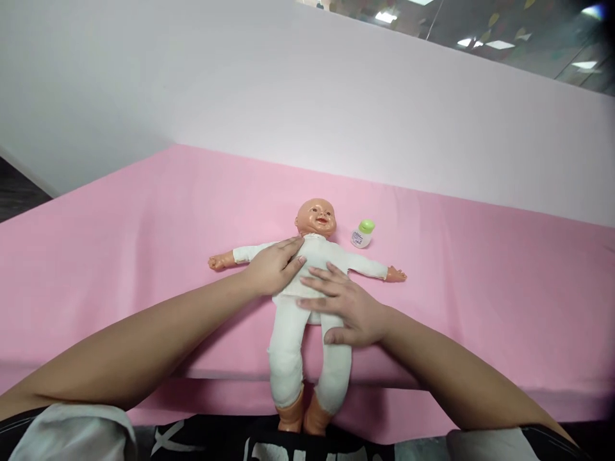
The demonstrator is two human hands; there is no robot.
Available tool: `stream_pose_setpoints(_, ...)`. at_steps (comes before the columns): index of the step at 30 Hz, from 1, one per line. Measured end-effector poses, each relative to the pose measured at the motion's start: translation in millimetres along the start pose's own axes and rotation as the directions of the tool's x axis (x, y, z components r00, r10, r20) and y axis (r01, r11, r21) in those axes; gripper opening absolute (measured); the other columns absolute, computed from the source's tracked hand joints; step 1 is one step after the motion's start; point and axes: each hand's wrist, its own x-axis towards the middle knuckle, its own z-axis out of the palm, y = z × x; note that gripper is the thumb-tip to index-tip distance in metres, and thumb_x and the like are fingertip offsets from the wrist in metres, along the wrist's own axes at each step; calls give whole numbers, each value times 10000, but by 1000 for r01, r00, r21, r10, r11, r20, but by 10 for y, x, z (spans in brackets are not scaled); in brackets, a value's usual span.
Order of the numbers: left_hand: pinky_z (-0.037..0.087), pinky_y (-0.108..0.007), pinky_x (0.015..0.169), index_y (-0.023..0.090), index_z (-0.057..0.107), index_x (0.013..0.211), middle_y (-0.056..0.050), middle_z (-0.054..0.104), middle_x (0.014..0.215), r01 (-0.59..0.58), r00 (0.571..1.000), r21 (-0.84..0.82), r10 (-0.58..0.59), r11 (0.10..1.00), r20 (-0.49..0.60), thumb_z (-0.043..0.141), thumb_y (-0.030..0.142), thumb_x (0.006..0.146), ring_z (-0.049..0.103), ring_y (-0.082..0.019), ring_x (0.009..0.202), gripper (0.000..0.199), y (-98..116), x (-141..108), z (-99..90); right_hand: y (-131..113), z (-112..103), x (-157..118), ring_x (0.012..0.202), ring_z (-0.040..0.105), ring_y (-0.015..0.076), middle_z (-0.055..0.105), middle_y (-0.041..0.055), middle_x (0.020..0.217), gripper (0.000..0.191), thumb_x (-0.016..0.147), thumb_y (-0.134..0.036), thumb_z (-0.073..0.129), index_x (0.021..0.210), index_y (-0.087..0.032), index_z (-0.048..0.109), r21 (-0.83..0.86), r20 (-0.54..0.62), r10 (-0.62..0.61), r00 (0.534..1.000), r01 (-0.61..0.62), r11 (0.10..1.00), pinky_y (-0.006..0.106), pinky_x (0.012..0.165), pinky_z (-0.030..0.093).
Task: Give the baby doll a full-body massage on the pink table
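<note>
A baby doll [312, 253] with a white cloth body lies on its back, arms spread out to the sides and feet toward me. Its head, hands and feet are bare molded plastic. My left hand [277, 266] rests on the left side of the doll's chest, fingers extended and pointing up toward its neck. Over the belly and hip, my right hand [343, 304] lies with its fingers spread, slightly blurred. Neither hand grips anything. Beside the doll's head stands a small white bottle [361, 235] with a green cap.
A pink cloth [168, 211] covers the table and hangs over its front edge close to my body. Behind the table rises a white wall [288, 96], with a glass pane [461, 32] showing light reflections above it at the upper right.
</note>
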Motion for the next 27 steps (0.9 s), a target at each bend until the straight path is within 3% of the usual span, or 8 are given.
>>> stream_pose_setpoints(4,374,-563,1374,66,495,1679,-196,502,1736,6,1000,16,-6,1000,14,375,600,1140,480,-340,1634,767,21,5,12,246,-1,7,1760,171,374,257,79,1874,840,1076,-796,475,1769,-332,376,-22,-55,220,974,-221,975,726,1395,33)
stream_pose_setpoints(8,396,-585,1361,83,535,1652,-198,522,1722,7,1000,25,-7,1000,9,432,600,1113,510,-356,1611,754,15,-11,-15,432,-24,-23,1742,222,420,236,139,1874,833,1109,-740,461,1796,-294,304,-61,-119,426,897,-435,898,771,1363,178)
stream_pose_setpoints(12,388,-615,1355,156,655,1558,-192,625,1636,-182,982,-33,180,983,-57,484,645,1093,580,-365,1552,696,103,-110,-67,488,-6,-19,1649,448,387,484,188,1758,714,1165,-611,391,1768,-227,378,-90,-207,529,823,-554,828,680,1334,358)
stream_pose_setpoints(15,334,-595,1383,221,630,1596,-157,616,1654,-482,869,-160,493,861,37,464,715,1082,538,-354,1590,732,229,-177,-78,484,22,17,1604,514,373,580,186,1684,664,1176,-536,369,1744,-197,422,-100,-244,529,813,-564,820,641,1315,412)
stream_pose_setpoints(18,176,-641,1420,265,534,1682,-136,537,1723,-583,759,-197,615,788,215,462,839,1030,426,-388,1662,872,266,-149,-67,479,26,37,1602,518,370,586,180,1680,644,1175,-495,370,1731,-179,444,-82,-257,521,814,-556,827,623,1315,424)
stream_pose_setpoints(20,124,-669,1416,255,452,1736,-150,438,1782,-537,788,-135,552,833,272,428,878,1019,337,-409,1701,949,198,-80,-64,491,13,30,1609,512,362,582,163,1689,636,1171,-490,386,1726,-187,456,-52,-255,519,816,-547,835,618,1325,417)
stream_pose_setpoints(24,166,-653,1411,201,335,1785,-170,302,1843,-351,910,25,335,936,244,379,813,1069,213,-400,1745,943,-16,47,-80,534,-18,-21,1612,512,350,572,136,1703,625,1156,-525,439,1709,-240,491,0,-246,514,822,-530,848,626,1325,426)
stream_pose_setpoints(27,242,-628,1399,88,334,1767,-235,340,1817,-157,975,119,135,980,175,345,775,1088,309,-407,1713,966,-75,68,-83,498,-30,-65,1643,464,364,519,148,1741,639,1139,-555,483,1696,-245,518,5,-276,506,817,-525,851,651,1333,405)
